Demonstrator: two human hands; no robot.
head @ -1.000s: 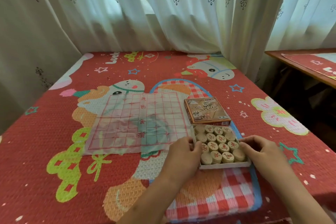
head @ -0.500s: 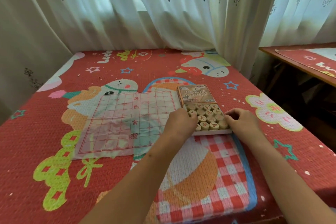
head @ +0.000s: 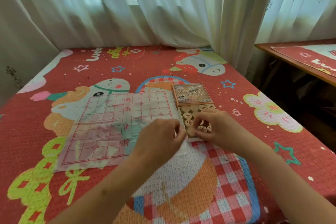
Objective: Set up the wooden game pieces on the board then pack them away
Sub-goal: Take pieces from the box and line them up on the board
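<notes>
Curling over the near end of the open box (head: 189, 139), the right hand (head: 221, 129) has its fingers (head: 200, 121) bent down among the round wooden pieces (head: 189, 122); whether one is gripped cannot be told. The left hand (head: 160, 138) hovers just beside the box's left wall, fingers loosely bent, contents hidden. The printed lid (head: 191, 93) lies touching the box's far end. A thin paper board (head: 112, 125) lies flat to the left. All rest on a red cartoon-patterned surface (head: 54, 178), with white curtains (head: 145, 9) behind and a second table (head: 300, 60) at right.
</notes>
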